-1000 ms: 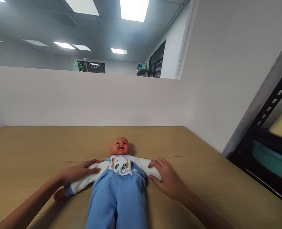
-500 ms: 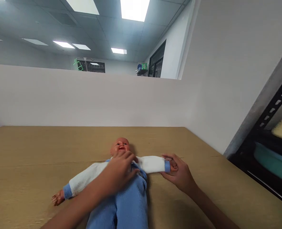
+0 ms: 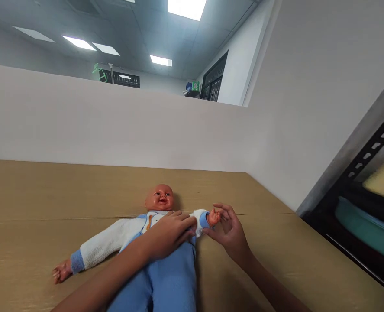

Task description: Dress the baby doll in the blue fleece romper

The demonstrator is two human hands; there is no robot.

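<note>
A bald plastic baby doll in a blue-and-white fleecy outfit [image 3: 174, 271] lies face up on the light-brown table [image 3: 65, 186], its long axis running away from the person, head at the far end, under the left hand [image 3: 169, 232], which rests across its chest, though whether those fingers grip cannot be told. The right hand [image 3: 226, 229] is nearer the small plastic doll hand with the blue cuff [image 3: 214, 217], which lies just to its left between thumb and curved, parted fingers; whether they press on it is unclear.
</note>
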